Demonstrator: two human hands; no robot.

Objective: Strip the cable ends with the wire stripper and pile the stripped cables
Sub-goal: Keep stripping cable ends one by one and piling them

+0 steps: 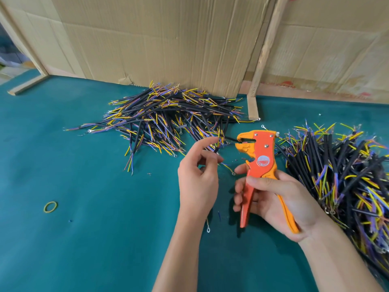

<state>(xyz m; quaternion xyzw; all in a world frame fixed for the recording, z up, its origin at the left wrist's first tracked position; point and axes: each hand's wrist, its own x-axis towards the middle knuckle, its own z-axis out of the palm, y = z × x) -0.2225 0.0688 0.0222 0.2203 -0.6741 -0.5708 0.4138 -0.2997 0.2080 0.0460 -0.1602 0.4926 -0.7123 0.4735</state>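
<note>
My right hand (275,199) grips the handles of the orange wire stripper (261,157), which stands upright with its jaws pointing left. A thin black cable end (230,139) sits in the jaws. My left hand (197,178) is just left of the jaws with fingers curled, pinching a short black cable (216,151). Thin wires with ring terminals (208,229) hang below that hand. A large pile of black cables with yellow, blue and brown wire ends (168,119) lies behind the hands. Another pile of cables (341,178) lies at the right.
The green table mat (94,228) spreads out on the left. A yellow rubber band (50,206) lies on it. Cardboard sheets (157,43) and a wooden strip (263,55) stand along the back edge. Small wire scraps (219,214) lie near my hands.
</note>
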